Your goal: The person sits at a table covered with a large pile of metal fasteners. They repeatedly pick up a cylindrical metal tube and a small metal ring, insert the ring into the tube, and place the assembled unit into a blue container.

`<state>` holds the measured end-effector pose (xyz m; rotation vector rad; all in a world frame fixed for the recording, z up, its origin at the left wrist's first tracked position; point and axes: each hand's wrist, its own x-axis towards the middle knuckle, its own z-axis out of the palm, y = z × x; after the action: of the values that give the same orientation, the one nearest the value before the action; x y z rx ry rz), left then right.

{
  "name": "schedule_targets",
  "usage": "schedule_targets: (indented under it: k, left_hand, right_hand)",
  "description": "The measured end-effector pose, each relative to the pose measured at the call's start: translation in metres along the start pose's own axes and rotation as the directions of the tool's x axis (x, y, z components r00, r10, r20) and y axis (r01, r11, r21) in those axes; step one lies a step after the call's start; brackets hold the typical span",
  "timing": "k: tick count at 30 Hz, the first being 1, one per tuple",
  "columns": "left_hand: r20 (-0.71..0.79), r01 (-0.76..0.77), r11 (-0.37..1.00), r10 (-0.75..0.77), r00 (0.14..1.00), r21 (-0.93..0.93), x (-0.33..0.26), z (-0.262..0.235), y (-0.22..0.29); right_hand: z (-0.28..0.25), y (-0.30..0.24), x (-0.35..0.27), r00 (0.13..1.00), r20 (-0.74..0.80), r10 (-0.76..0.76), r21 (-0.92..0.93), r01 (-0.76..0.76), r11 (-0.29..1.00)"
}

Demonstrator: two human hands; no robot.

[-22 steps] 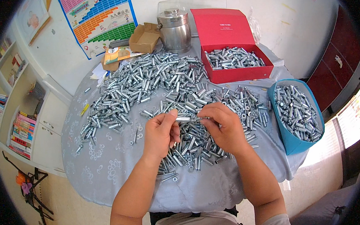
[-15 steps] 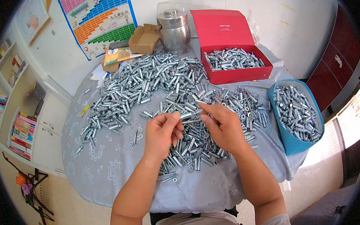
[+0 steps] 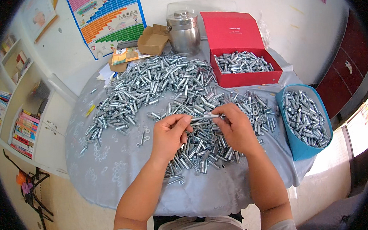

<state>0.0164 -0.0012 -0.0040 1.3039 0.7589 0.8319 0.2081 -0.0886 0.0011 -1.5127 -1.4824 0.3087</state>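
Observation:
My left hand (image 3: 168, 136) is pinched on one end of a thin metal bolt (image 3: 198, 118) above the heap. My right hand (image 3: 236, 130) has its thumb and forefinger closed on a wider silvery metal sleeve (image 3: 209, 115). Bolt and sleeve meet in line between the two hands; whether one sits inside the other is too small to tell. Under the hands lies a loose pile of metal bolts, sleeves and washers (image 3: 202, 149). A larger heap of sleeve bolts (image 3: 149, 85) spreads behind it to the left.
An open red box (image 3: 248, 79) of bolts stands at the back right, a blue fabric bin (image 3: 306, 152) of them at the right edge. A steel canister (image 3: 183, 36) and a cardboard box (image 3: 154, 40) stand behind. Grey cloth covers the table (image 3: 112, 173).
The bolt and sleeve now show plainly in line between my fingertips. My right fingertips have come down onto the sleeve. The whole view has shifted slightly.

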Motion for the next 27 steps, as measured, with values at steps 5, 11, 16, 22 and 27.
schedule_targets:
  k: [5, 11, 16, 22, 27]
  left_hand:
    - [-0.066, -0.161, 0.627, 0.323, 0.944, 0.762, 0.004, -0.020, 0.013]
    - [-0.003, -0.097, 0.234, 0.391, 0.920, 0.967, 0.019, -0.077, 0.025]
    - [0.119, -0.151, 0.134, 0.219, 0.968, 0.979, 0.033, -0.103, 0.000]
    - [0.095, -0.137, 0.134, 0.280, 0.955, 0.981, 0.030, -0.113, -0.006]
    - [-0.167, -0.126, 0.902, 0.211, 0.963, 0.413, 0.029, -0.103, 0.010]
  right_hand:
    - [0.006, 0.003, -0.001, 0.972, -0.179, -0.150, -0.171, 0.119, 0.978]
    - [0.010, 0.006, -0.003, 0.978, -0.177, -0.110, -0.124, 0.089, 0.988]
    - [0.013, 0.002, -0.003, 0.977, -0.174, -0.121, -0.130, 0.099, 0.987]
    - [0.013, 0.002, -0.004, 0.977, -0.193, -0.094, -0.109, 0.074, 0.991]
    - [0.014, 0.002, -0.003, 0.969, -0.216, -0.116, -0.122, 0.091, 0.988]
